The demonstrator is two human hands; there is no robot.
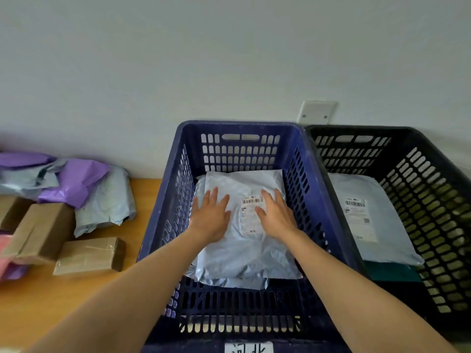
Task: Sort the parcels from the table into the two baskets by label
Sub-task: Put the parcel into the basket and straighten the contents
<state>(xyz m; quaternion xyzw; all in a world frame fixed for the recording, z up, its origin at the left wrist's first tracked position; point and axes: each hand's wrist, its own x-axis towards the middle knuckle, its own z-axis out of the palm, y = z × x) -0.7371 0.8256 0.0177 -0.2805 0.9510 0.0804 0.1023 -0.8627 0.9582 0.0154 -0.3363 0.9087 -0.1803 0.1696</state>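
Spread left hand [211, 218] and right hand [277, 217] rest on a grey plastic mailer [244, 256] in the blue slotted basket [239, 125]; at least 5 parcels [89, 254] remain unsorted.

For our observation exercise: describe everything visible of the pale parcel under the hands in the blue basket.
The pale grey parcel is a soft, wrinkled plastic mailer lying flat in the blue basket, atop another similar bag whose edge shows beneath. A white barcode label faces up. The left hand and right hand press on it with straight fingers, the right touching the label's edge.
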